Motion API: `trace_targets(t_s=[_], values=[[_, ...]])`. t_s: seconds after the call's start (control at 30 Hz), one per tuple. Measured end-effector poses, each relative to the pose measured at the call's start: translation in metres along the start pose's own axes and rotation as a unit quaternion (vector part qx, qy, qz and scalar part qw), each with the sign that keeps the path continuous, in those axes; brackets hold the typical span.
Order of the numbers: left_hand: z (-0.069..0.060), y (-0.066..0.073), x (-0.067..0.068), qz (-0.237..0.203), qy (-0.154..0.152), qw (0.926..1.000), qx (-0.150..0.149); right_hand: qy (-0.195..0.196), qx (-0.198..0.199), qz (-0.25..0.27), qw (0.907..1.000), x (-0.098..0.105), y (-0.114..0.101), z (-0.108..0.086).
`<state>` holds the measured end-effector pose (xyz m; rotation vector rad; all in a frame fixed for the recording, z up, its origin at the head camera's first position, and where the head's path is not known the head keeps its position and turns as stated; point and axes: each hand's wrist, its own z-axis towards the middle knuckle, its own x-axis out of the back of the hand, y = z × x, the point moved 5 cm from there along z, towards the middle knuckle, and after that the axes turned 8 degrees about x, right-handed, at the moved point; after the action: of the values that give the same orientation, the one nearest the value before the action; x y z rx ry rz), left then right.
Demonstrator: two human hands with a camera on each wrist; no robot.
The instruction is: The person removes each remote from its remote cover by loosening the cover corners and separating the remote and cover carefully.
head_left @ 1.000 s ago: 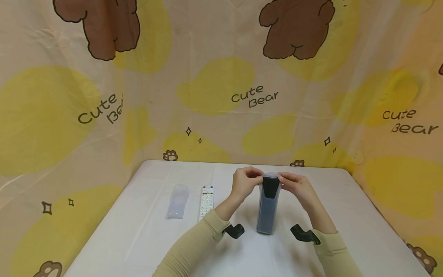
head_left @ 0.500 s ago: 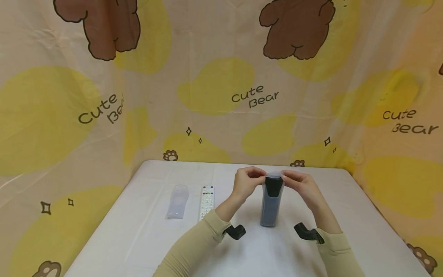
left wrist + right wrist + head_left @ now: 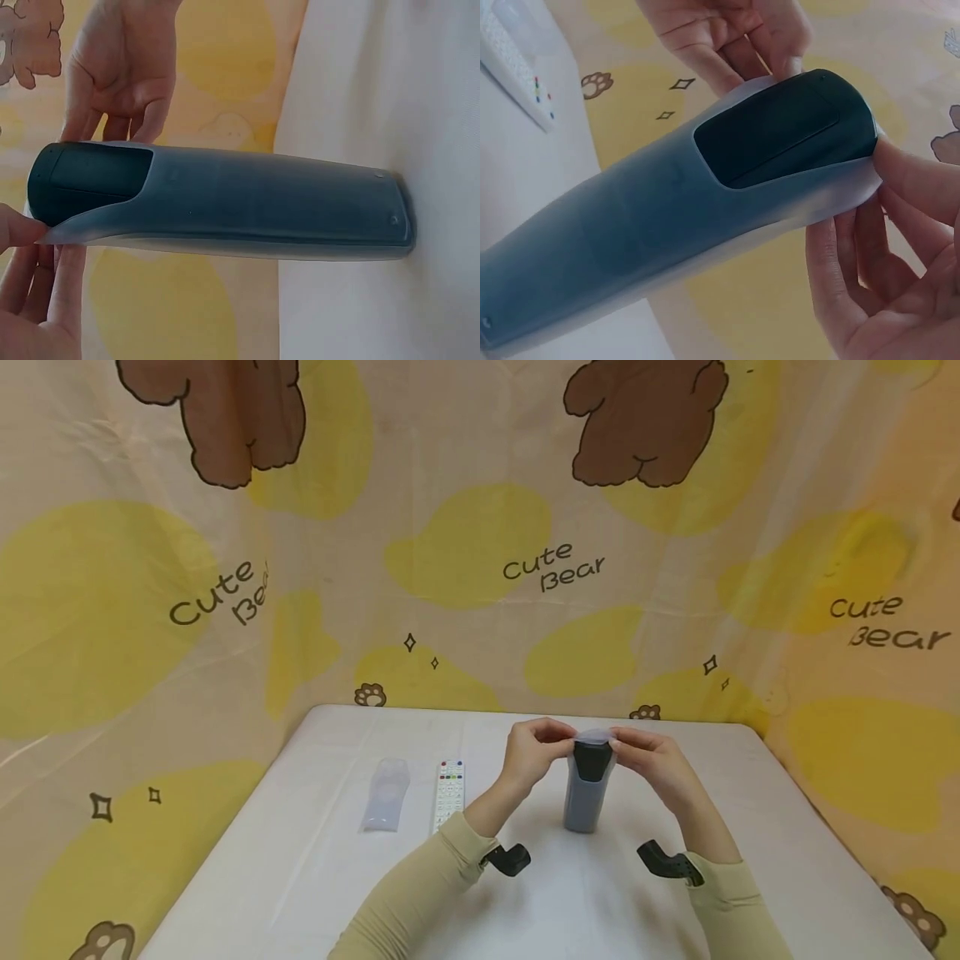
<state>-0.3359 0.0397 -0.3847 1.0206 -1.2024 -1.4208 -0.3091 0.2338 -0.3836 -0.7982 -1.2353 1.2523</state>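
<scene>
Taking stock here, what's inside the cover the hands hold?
A dark, remote-like device, one end bare at the opening, the rest dim through the translucent cover; its opposite face is hidden.

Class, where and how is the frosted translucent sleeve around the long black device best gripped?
Probably by both side edges of its upper opening, pinched from left and right: the frosted translucent sleeve is held roughly upright, and there its thin rim stands clear of the long black device.

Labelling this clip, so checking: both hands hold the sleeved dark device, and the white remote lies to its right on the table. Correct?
Not quite: the white remote lies left of the sleeved dark device, as the head view shows; the rest holds.
</scene>
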Motion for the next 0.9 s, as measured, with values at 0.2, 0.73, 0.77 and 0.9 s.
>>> trace_targets(t_s=[0.2, 0.73, 0.77, 0.9], values=[[0.002, -0.002, -0.002, -0.023, -0.013, 0.9995, 0.019, -0.015, -0.026, 0.091, 0.9954, -0.001, 0.000, -0.002], [0.003, -0.018, -0.005, -0.076, -0.017, 0.9915, 0.105, 0.013, -0.090, 0.132, 0.9871, -0.006, 0.016, -0.004], [0.003, -0.018, -0.004, -0.070, -0.015, 0.9919, 0.105, 0.018, -0.089, 0.110, 0.9898, -0.005, 0.016, -0.004], [0.004, -0.022, -0.002, -0.052, -0.010, 0.9923, 0.112, 0.027, -0.079, 0.056, 0.9949, -0.006, 0.018, -0.005]])
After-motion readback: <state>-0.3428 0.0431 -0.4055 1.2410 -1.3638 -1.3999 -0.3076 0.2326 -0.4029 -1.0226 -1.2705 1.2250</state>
